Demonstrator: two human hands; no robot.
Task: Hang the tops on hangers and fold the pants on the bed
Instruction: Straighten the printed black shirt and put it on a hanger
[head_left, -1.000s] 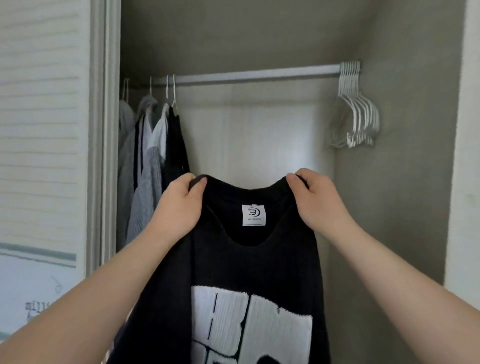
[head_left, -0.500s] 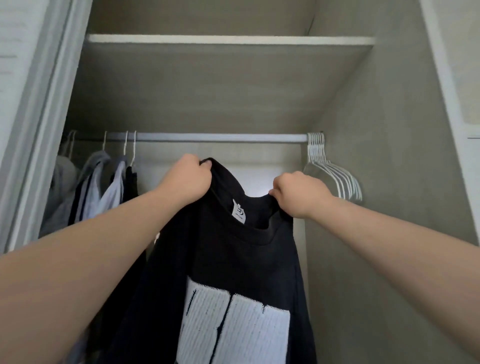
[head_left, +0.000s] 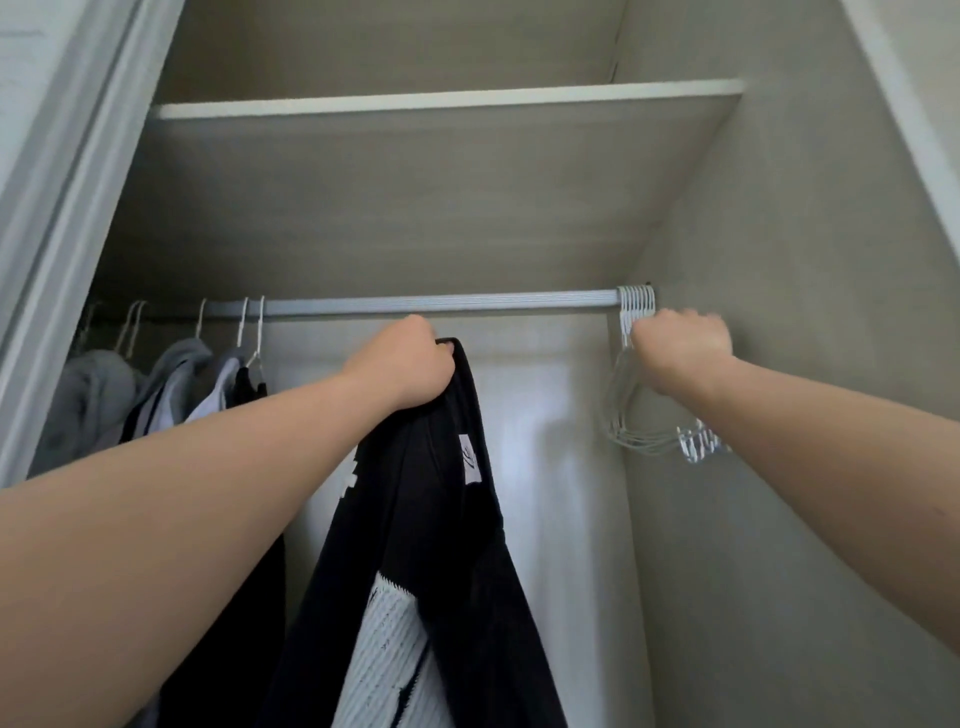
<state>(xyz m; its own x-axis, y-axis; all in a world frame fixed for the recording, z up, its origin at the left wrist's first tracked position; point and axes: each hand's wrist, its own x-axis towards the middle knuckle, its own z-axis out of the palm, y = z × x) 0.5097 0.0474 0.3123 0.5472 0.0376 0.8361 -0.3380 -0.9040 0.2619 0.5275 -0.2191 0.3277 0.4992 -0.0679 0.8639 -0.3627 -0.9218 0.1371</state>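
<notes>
Because it hangs from a single bunched grip, the black top (head_left: 452, 545) of soft knit with a white ribbed print droops in long limp folds below the middle of the grey metal closet rail (head_left: 441, 304). Its front is turned half inward and its small white neck label (head_left: 470, 460) shows nearly edge-on. It looks light but floppy: nothing in it will keep a shape, and the knit would likely stretch if hung from one point for long. The best places to take it are the shoulder seams either side of the neck opening, so the collar can be spread for a hanger to pass in; a hold on the hem would only let it fold over itself.

The left hand (head_left: 410, 364) has its fingers clamped round a gathered bit of the collar, just under the rail. The right hand (head_left: 680, 345) is well apart from the top, at the right end of the rail, fingers curled at the necks of the bunch of thin white wire hangers (head_left: 631, 415) hooked there. It is blurred, so I cannot tell whether they are clamped on one. Those hangers look slim and prone to tangle.

At the left end of the rail hang grey, pale blue and dark garments (head_left: 171, 384), under the pale wooden shelf (head_left: 441, 101).
</notes>
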